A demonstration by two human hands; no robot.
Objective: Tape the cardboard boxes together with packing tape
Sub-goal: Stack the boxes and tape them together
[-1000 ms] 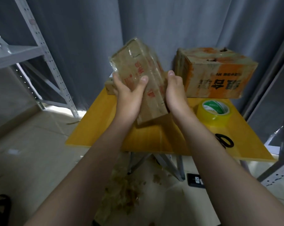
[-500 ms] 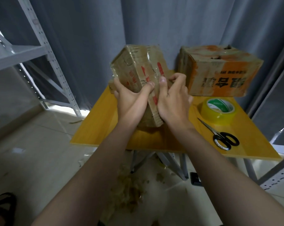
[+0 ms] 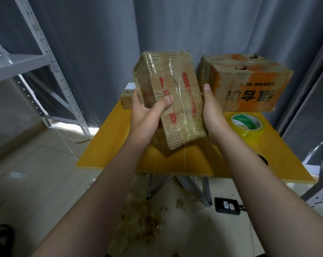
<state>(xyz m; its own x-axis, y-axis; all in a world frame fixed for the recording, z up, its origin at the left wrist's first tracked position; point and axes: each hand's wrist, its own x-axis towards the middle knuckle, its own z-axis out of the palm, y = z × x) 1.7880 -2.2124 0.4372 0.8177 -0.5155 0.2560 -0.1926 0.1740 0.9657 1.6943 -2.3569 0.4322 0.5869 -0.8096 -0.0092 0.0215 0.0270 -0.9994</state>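
**One head-worn camera, facing forward and down**

The single wide-angle view sits at the person's head and looks forward and down. Both forearms run in from the bottom edge to the left grip and right grip, which meet on a taped cardboard box close before the lens, near frame centre. The yellow desk lies just beyond, seen from above its near edge. The tiled floor fills the lower frame and the grey curtain closes the top. The metal shelving leans at the left edge.
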